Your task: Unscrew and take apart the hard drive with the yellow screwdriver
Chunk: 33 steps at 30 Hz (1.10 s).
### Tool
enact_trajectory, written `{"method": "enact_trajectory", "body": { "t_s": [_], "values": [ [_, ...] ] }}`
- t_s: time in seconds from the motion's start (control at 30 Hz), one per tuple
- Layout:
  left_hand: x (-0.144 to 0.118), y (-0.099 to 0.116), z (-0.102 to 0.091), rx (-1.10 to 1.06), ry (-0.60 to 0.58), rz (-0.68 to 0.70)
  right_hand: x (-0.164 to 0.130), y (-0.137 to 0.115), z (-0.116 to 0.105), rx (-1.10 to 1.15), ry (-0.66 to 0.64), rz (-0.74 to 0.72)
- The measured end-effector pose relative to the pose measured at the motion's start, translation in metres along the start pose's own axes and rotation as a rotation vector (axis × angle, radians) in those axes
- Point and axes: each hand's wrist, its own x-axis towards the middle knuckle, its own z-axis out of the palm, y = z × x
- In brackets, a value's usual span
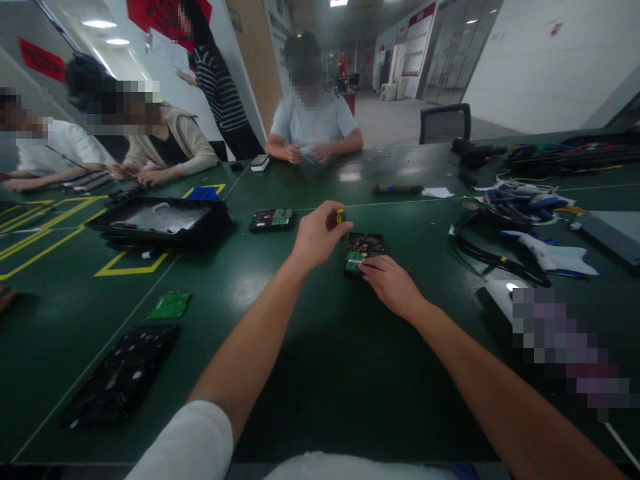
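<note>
My left hand (323, 237) is raised just above and to the left of a hard drive, its fingers pinched around a small yellow-and-black tool (341, 216). Most of that tool is hidden by the fingers, so its kind does not show. The hard drive (369, 244) lies on the green table with its underside up, showing a green circuit board and a black metal body. My right hand (393, 285) grips the drive's near right edge, fingertips against the circuit board. Another hard drive (271, 219) lies to the left, beyond my left forearm.
Left are stacked black trays (160, 217), a loose green circuit board (170, 305) and a black drive-like plate (123, 373). Right are bundled cables (523, 203), gloves (550, 253) and a grey box (613, 233). A co-worker (314, 123) sits across the green table (310, 373).
</note>
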Motion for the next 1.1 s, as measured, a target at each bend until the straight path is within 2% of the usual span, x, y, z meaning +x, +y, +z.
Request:
{"method": "enact_trajectory", "body": {
  "t_s": [0.2, 0.73, 1.1],
  "values": [
    [0.000, -0.002, 0.001, 0.018, 0.002, 0.010, 0.000, 0.001, 0.000, 0.011, -0.006, 0.003],
    [-0.002, 0.009, -0.002, 0.092, 0.002, 0.032, 0.000, 0.001, 0.001, 0.002, -0.010, 0.013],
    [-0.003, 0.007, 0.000, 0.063, -0.006, 0.028, 0.001, -0.001, -0.001, -0.032, -0.029, 0.011]
  ]
}}
